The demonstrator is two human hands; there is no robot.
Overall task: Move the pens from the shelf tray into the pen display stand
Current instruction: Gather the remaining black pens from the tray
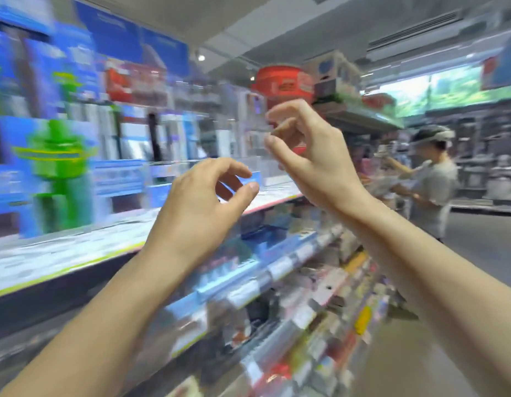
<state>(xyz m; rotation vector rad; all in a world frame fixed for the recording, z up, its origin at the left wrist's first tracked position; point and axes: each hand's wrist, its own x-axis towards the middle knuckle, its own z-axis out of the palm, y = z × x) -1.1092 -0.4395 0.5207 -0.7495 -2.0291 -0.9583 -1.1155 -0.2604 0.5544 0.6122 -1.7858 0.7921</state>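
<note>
Heavy motion blur across the whole head view; shelf detail mostly unreadable.

Left hand point(202, 202) raised in front of the white-edged upper shelf point(76, 253), fingers loosely curled, thumb and index apart. Grip released, nothing held.

Right hand point(308, 156) raised higher and to the right, fingers curled, thumb and index close together near a small brownish blur. Cannot tell whether that blur is a held object or a fingertip; grip state not determinable.

Pens, shelf tray and pen display stand: not identifiable in the blur. Clear plastic compartments point(265, 170) visible just behind the two hands on the upper shelf; contents not resolvable.

On the upper shelf at left: green plastic figure-shaped item point(56, 173) against blue packaging, plus a row of white and blue boxed goods point(168, 138). Above, a red round container point(280, 81) on top of the shelving.

Lower shelves point(291, 282) slanting down to the right, with price-label strips and small mixed goods, blurred.

Far right, in the aisle: another person in a light grey shirt point(434, 190), well apart from both hands, arms bent in front.
</note>
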